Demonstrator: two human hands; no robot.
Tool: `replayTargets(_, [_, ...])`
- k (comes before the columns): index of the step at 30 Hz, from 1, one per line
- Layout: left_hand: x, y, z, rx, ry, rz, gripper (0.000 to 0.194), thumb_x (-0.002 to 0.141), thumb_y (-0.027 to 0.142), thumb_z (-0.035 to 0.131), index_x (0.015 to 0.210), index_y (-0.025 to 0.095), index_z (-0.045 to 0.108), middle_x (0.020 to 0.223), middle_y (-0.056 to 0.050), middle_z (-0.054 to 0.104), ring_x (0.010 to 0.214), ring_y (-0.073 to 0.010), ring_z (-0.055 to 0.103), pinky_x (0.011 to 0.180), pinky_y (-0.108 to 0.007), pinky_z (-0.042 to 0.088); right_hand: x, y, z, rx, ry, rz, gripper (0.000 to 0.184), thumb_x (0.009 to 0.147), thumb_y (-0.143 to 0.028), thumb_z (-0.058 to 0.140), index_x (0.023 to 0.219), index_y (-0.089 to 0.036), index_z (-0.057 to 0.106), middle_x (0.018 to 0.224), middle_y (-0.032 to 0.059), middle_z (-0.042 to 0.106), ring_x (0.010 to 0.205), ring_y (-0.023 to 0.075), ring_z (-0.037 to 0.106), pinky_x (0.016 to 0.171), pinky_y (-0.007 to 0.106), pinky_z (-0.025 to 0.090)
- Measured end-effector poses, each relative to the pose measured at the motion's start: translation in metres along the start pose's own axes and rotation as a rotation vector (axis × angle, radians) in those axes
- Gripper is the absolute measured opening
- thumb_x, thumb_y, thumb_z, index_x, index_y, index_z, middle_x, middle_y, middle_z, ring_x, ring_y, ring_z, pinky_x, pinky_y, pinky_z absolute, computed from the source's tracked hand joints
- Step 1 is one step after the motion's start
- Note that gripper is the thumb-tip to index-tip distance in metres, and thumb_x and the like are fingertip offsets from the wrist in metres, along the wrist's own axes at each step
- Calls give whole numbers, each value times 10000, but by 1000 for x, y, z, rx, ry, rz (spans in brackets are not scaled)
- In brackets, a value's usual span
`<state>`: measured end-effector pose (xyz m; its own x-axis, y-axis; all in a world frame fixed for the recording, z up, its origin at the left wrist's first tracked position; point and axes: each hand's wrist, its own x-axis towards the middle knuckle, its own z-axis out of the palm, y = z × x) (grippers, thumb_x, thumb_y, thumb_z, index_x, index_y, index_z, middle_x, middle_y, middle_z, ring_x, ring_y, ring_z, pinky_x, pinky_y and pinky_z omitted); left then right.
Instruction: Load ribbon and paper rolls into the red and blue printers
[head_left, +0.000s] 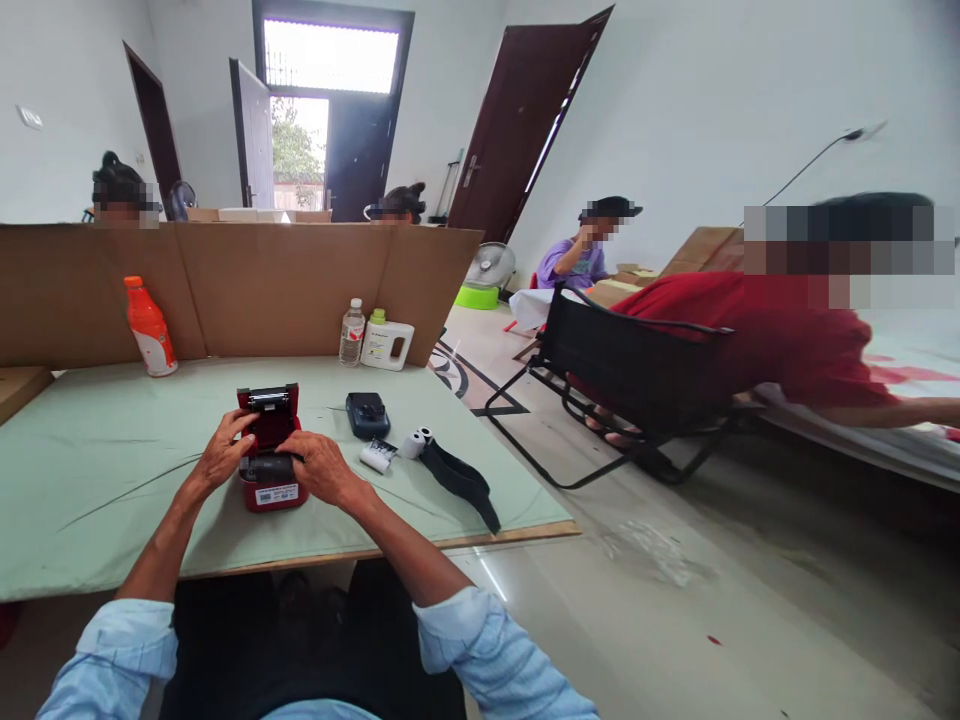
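Note:
A small red printer [274, 494] sits on the green-covered table with its lid [268, 402] raised. Inside its lower half lies a black roll [268, 468]. My left hand [223, 452] grips the printer's left side, fingers reaching to the open lid. On the other side, my right hand [324, 466] is closed at the right end of the black roll, its fingertips partly hidden. To the right of the printer are a dark blue device [367, 415], a white paper roll with a dark print [378, 456], small white rolls [412, 444] and a black strap [461, 478].
A cardboard screen [285, 290] stands along the table's back. Before it are an orange bottle [151, 328], a clear bottle [351, 334] and a white jug [386, 345]. Right of the table stands a black folding chair [630, 345], with a person in red [787, 340] beyond.

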<state>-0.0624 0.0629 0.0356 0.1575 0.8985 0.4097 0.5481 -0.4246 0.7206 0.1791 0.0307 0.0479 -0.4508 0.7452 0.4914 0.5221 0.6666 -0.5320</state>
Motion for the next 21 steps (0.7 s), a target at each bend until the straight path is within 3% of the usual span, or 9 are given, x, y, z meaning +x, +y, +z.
replayTargets(4, [5, -5, 2, 11, 42, -33, 440, 899, 358, 586, 1291, 237, 744, 1354, -99, 577, 1349, -285, 560, 1195, -478, 465, 7, 9, 4, 275, 106, 93, 383, 814, -80, 571, 1000, -284, 836, 993, 13, 823, 913, 232, 733, 877, 356, 570])
replayTargets(7, [8, -11, 2, 26, 79, -65, 438, 901, 379, 582, 1274, 227, 753, 1270, -94, 576, 1304, -284, 574, 1226, -498, 421, 10, 15, 7, 364, 148, 120, 360, 874, -139, 518, 1016, -247, 830, 891, 5, 802, 818, 201, 710, 773, 301, 557])
replayTargets(13, [18, -17, 5, 30, 77, -95, 458, 860, 413, 575, 1220, 206, 769, 1347, -111, 586, 1372, -310, 537, 1246, -495, 395, 13, 11, 3, 561, 182, 149, 279, 938, -289, 540, 948, -208, 807, 795, 0, 722, 725, 162, 648, 663, 242, 504])
replayTargets(16, [23, -16, 7, 30, 57, -105, 498, 847, 429, 544, 1221, 184, 764, 1345, -125, 615, 1343, -318, 567, 1230, -498, 414, 16, 4, -7, 714, 192, 177, 264, 922, -415, 643, 896, -198, 791, 738, -7, 674, 677, 148, 607, 624, 237, 498])
replayTargets(21, [28, -10, 6, 33, 47, -125, 582, 744, 397, 577, 1262, 184, 734, 1268, -115, 641, 1274, -333, 599, 1195, -506, 448, 23, -3, -40, 814, 240, 215, 458, 830, -645, 749, 845, -187, 744, 737, -10, 641, 678, 141, 612, 590, 245, 573])
